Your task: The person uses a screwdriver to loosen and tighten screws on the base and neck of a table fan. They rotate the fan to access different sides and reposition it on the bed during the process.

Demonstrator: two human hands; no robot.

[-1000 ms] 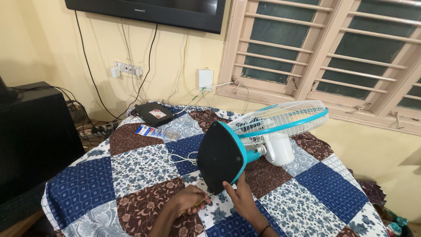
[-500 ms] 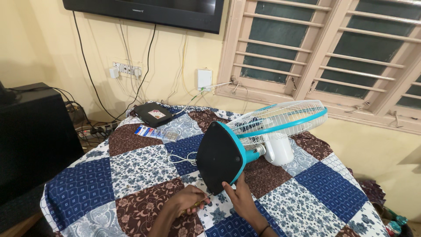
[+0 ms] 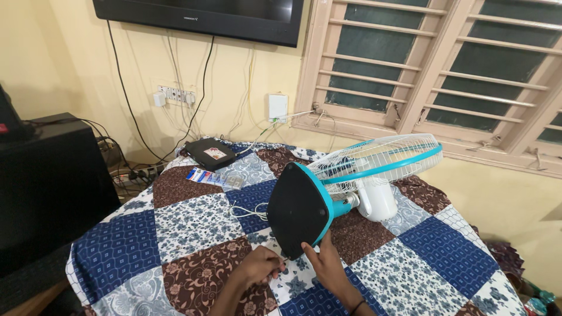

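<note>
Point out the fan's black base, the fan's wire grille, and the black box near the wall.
fan base point(image 3: 295, 210), head view, middle of its black underside.
fan grille point(image 3: 374, 157), head view, on the white wire cage.
black box point(image 3: 209, 153), head view, on its top face.

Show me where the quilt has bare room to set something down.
Bare quilt lies left of the fan base, and right of the fan motor. It is crowded by the left hand and right hand, and around the black box.
</note>
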